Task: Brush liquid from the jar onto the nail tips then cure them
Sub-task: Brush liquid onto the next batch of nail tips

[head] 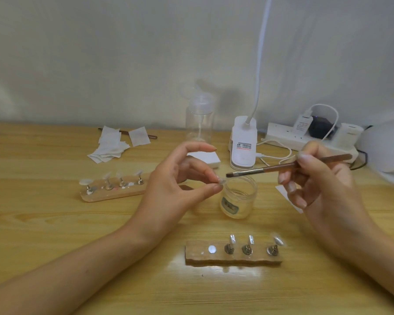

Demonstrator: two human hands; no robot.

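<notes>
My left hand (178,185) pinches a small clear nail tip (221,181) between thumb and fingertips, just left of the open clear jar (238,197). My right hand (321,178) grips a brown-handled flat brush (282,167); its bristles point left and hover above the jar's rim, close to the nail tip. A wooden holder (233,254) near me carries three nail tips on metal stands and one bare round magnet spot. A second wooden holder (113,188) at the left carries several nail tips.
A white clip lamp (242,144) with a gooseneck stands behind the jar, beside a clear pump bottle (199,119). A power strip (305,137) with plugs and cables lies at the back right. Loose white wipes (116,143) and another brush lie at the back left.
</notes>
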